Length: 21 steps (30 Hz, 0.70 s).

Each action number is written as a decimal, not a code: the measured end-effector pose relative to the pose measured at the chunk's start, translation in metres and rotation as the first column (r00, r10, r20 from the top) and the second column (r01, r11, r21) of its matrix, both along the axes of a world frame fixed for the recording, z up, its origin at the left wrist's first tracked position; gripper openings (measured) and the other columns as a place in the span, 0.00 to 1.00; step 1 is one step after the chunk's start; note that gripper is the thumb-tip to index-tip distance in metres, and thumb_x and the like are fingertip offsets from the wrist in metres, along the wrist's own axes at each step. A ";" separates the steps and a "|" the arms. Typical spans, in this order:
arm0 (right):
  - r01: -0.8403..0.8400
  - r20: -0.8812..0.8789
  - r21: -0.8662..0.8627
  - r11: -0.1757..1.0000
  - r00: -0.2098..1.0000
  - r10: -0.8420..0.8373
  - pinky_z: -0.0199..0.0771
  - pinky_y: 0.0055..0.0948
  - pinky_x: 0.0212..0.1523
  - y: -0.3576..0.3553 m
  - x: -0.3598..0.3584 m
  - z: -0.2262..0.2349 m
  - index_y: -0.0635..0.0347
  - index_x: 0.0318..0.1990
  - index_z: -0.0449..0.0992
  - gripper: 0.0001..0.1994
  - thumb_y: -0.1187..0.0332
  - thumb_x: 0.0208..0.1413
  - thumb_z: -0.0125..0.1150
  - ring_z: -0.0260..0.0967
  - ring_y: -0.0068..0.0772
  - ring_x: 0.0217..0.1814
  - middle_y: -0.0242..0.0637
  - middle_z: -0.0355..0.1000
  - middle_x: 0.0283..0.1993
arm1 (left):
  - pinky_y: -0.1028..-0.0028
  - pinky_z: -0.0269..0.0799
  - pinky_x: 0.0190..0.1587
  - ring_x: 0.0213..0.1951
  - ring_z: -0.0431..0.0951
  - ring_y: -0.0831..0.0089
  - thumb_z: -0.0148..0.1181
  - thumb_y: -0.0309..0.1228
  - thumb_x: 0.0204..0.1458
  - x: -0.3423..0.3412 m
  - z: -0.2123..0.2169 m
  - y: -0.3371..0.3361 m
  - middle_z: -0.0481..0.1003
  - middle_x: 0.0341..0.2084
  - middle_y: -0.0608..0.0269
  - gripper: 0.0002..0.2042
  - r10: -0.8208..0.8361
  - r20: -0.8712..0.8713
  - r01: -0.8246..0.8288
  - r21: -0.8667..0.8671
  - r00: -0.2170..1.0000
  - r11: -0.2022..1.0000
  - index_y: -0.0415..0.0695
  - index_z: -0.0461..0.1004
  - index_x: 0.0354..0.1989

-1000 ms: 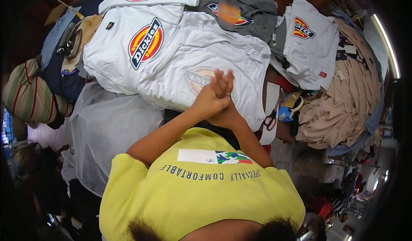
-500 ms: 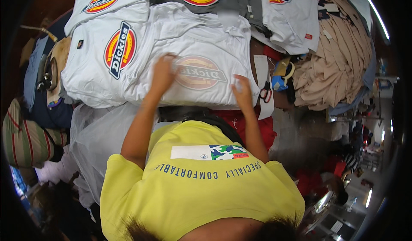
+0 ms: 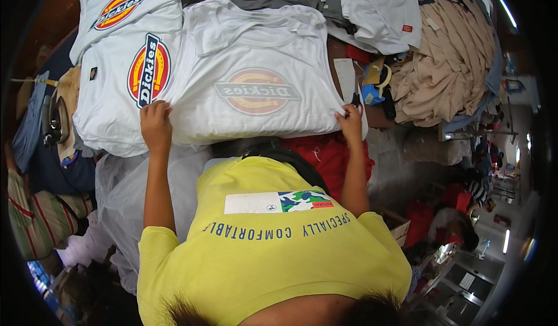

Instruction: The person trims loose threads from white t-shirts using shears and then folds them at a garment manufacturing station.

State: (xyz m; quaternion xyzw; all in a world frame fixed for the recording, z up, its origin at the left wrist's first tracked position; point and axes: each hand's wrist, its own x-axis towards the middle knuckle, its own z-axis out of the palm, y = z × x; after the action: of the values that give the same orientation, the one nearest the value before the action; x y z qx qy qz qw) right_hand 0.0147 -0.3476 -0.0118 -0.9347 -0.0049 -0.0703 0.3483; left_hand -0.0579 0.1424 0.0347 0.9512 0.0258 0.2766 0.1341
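A white shirt (image 3: 256, 90) lies spread in front of me, its red and yellow print showing faintly and mirrored through the cloth. My left hand (image 3: 156, 127) is closed on the fabric at its lower left side. At the lower right edge my right hand (image 3: 350, 122) pinches the same shirt between thumb and fingers. Left of it rests another white shirt (image 3: 110, 105) with a bold print facing up. A strip of white paper (image 3: 344, 76) shows beyond my right hand, with the scissors mostly hidden there.
More printed shirts, one white (image 3: 139, 12) and one dark grey (image 3: 250, 0), lie at the far side. A heap of beige cloth (image 3: 442, 64) rises at the right, near a roll of tape (image 3: 384, 76). Red cloth (image 3: 325, 157) and translucent plastic (image 3: 151, 178) are close to me.
My hands have moved apart, from over the shirt's middle to its lower left and right edges, and now grip the cloth. The view has shifted slightly.
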 end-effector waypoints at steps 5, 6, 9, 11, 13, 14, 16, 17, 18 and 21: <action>0.179 -0.256 0.904 0.389 0.954 0.157 0.55 0.12 0.22 -0.043 -0.024 0.048 0.57 0.44 0.68 0.14 0.76 0.49 0.58 0.59 0.16 0.25 0.25 0.65 0.30 | 0.80 0.63 0.31 0.27 0.68 0.80 0.53 0.23 0.50 -0.041 0.029 0.038 0.71 0.26 0.70 0.03 0.105 0.020 -0.042 -0.828 0.994 0.559 0.39 0.70 0.32; 0.219 -0.249 0.943 0.250 0.964 0.093 0.55 0.12 0.21 -0.045 -0.031 0.046 0.58 0.44 0.68 0.14 0.76 0.48 0.58 0.58 0.15 0.25 0.25 0.65 0.31 | 0.83 0.61 0.30 0.26 0.67 0.84 0.52 0.22 0.50 -0.051 0.038 0.040 0.70 0.25 0.70 0.03 0.140 0.037 -0.020 -0.924 0.989 0.383 0.39 0.70 0.34; 0.255 -0.337 0.851 0.458 0.936 0.105 0.55 0.12 0.19 -0.043 -0.026 0.046 0.58 0.43 0.67 0.15 0.79 0.47 0.56 0.56 0.14 0.22 0.27 0.66 0.30 | 0.85 0.56 0.20 0.19 0.64 0.87 0.49 0.23 0.53 -0.056 0.040 0.037 0.70 0.22 0.67 0.04 0.015 -0.010 -0.015 -0.936 1.000 0.353 0.39 0.69 0.35; 0.127 -0.355 0.689 0.714 0.918 0.179 0.56 0.12 0.18 -0.054 -0.011 0.079 0.59 0.40 0.67 0.13 0.81 0.46 0.55 0.56 0.15 0.19 0.29 0.67 0.29 | 0.84 0.55 0.16 0.16 0.63 0.88 0.48 0.24 0.54 -0.066 0.050 0.044 0.70 0.21 0.67 0.04 -0.087 -0.286 -0.208 -0.843 0.954 0.496 0.38 0.68 0.34; 0.058 -0.127 0.873 0.484 0.986 0.110 0.56 0.13 0.18 -0.074 -0.022 0.122 0.60 0.36 0.66 0.10 0.79 0.46 0.57 0.56 0.15 0.19 0.30 0.67 0.28 | 0.87 0.55 0.18 0.16 0.60 0.89 0.48 0.25 0.55 -0.075 0.097 0.074 0.70 0.24 0.65 0.04 -0.080 -0.110 -0.056 -0.863 0.991 0.503 0.39 0.68 0.34; -0.042 0.003 0.910 0.412 0.995 0.096 0.56 0.13 0.18 -0.073 -0.022 0.136 0.60 0.35 0.65 0.10 0.79 0.46 0.58 0.56 0.15 0.19 0.31 0.67 0.28 | 0.88 0.53 0.18 0.16 0.60 0.89 0.48 0.27 0.56 -0.078 0.111 0.070 0.70 0.28 0.63 0.05 -0.149 0.101 0.153 -0.903 0.984 0.403 0.38 0.66 0.35; 0.034 -0.088 0.861 0.508 0.993 0.084 0.56 0.13 0.18 -0.062 -0.015 0.151 0.59 0.34 0.65 0.10 0.76 0.46 0.61 0.58 0.16 0.21 0.31 0.67 0.28 | 0.88 0.53 0.17 0.16 0.60 0.88 0.49 0.28 0.56 -0.083 0.140 0.073 0.69 0.30 0.61 0.06 -0.221 0.044 0.145 -0.875 0.974 0.462 0.38 0.63 0.35; 0.071 -0.126 0.829 0.555 0.990 0.061 0.60 0.14 0.19 -0.064 -0.012 0.159 0.58 0.34 0.64 0.11 0.75 0.46 0.62 0.61 0.17 0.23 0.30 0.66 0.28 | 0.88 0.52 0.17 0.16 0.60 0.87 0.49 0.28 0.56 -0.082 0.150 0.074 0.68 0.30 0.61 0.06 -0.220 0.080 0.183 -0.846 0.972 0.500 0.38 0.63 0.35; -0.027 -0.032 0.848 0.530 0.994 0.102 0.61 0.15 0.20 -0.072 -0.010 0.170 0.58 0.35 0.65 0.11 0.75 0.46 0.62 0.61 0.17 0.23 0.30 0.66 0.28 | 0.89 0.52 0.16 0.17 0.59 0.87 0.49 0.27 0.55 -0.079 0.159 0.076 0.68 0.30 0.61 0.06 -0.217 0.117 0.218 -0.818 0.969 0.532 0.38 0.63 0.35; -0.259 0.225 0.894 0.366 0.965 0.135 0.63 0.16 0.21 -0.077 0.002 0.199 0.59 0.36 0.65 0.12 0.73 0.47 0.62 0.63 0.17 0.25 0.29 0.66 0.28 | 0.84 0.61 0.26 0.26 0.65 0.80 0.48 0.25 0.54 -0.073 0.185 0.116 0.63 0.27 0.58 0.07 -0.343 0.405 0.527 -0.717 0.847 0.456 0.35 0.62 0.38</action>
State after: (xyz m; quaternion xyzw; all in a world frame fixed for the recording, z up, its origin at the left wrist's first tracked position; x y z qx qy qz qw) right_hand 0.0163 -0.4245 0.1872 -0.5746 -0.0967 -0.0718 0.8096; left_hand -0.1307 0.2582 0.2196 0.7236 -0.1105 0.2849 0.6189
